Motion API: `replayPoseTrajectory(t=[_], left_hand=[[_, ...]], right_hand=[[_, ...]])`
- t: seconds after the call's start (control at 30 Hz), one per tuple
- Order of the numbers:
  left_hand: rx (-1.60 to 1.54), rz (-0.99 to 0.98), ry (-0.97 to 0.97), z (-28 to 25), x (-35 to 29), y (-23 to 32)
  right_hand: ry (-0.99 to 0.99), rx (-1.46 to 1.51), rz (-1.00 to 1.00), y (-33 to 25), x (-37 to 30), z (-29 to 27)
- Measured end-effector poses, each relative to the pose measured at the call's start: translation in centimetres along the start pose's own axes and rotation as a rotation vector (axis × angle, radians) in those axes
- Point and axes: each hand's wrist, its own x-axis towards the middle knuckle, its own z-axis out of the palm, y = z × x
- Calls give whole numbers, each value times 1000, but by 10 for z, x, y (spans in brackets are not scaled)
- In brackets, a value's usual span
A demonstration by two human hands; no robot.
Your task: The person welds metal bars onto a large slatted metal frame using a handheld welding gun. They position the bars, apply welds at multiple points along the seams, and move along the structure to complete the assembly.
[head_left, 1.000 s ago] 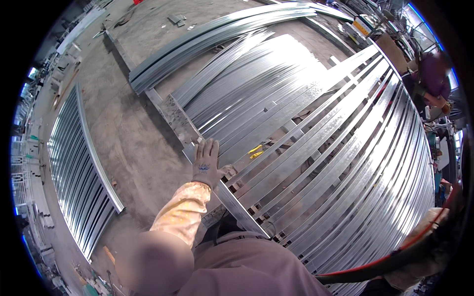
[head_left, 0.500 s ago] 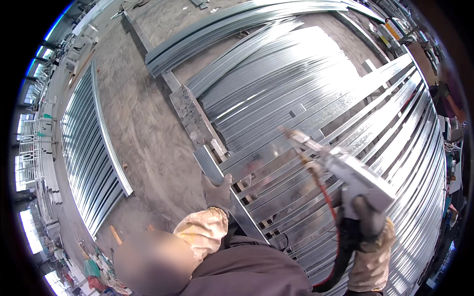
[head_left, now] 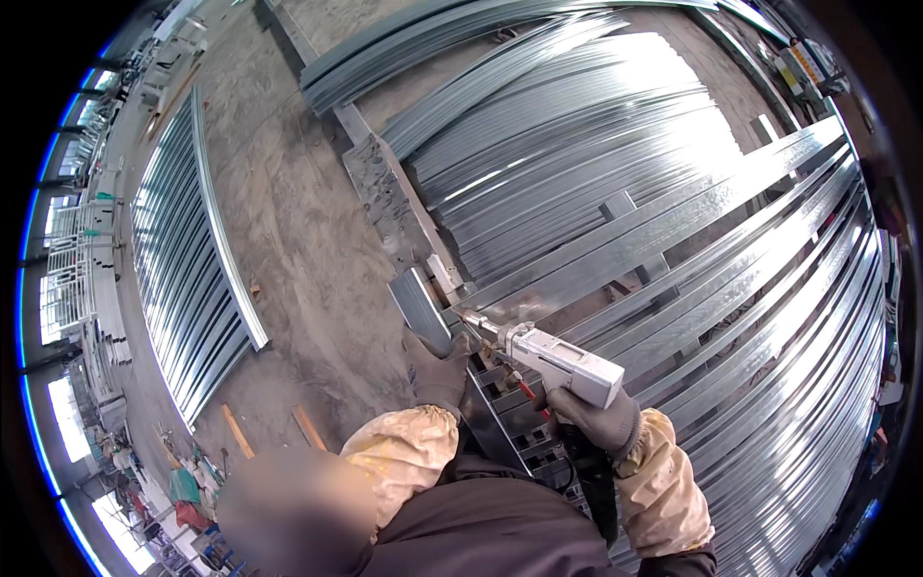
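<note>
My gloved right hand [head_left: 604, 421] is wrapped round the grip of a white hand-held welding gun [head_left: 569, 363], with cables running down from it. The gun's nozzle points left, at the corner where a slat [head_left: 577, 260] meets the end rail [head_left: 420, 308] of a galvanized metal frame. Close to the nozzle tip, my gloved left hand [head_left: 439, 373] is closed over the end rail, thumb toward the joint. Part of the rail is hidden beneath that hand. Both forearms wear light, stained sleeve covers.
Long galvanized profiles [head_left: 567, 144] lie stacked beyond the frame, with more bundles [head_left: 423, 62] farther off. A steel support beam [head_left: 380, 197] runs under their ends. On the floor at left lies another slatted panel [head_left: 192, 250]. Wooden strips [head_left: 237, 431] lie near my left side.
My right hand has brought the welding gun left and down, so its nozzle is now at the corner by my left hand. The left hand stays on the rail.
</note>
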Motion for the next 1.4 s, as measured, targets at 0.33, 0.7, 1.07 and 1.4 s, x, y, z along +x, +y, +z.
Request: replayPoseTrajectory(t=[0.33,0.7,1.07,1.4], left_hand=[[40,30,-56,2,8,-19],[92,125,-227,-12,9,-24],[-87,211,-312,-10,14,-79],[-72,208,-310,-10,9,-75]], right_hand=[[-50,5,23,5,3,8],[-36,-33,-7,12,6,8],[-22,-11,13,7,3,13],[-20,-69,34,12,7,12]])
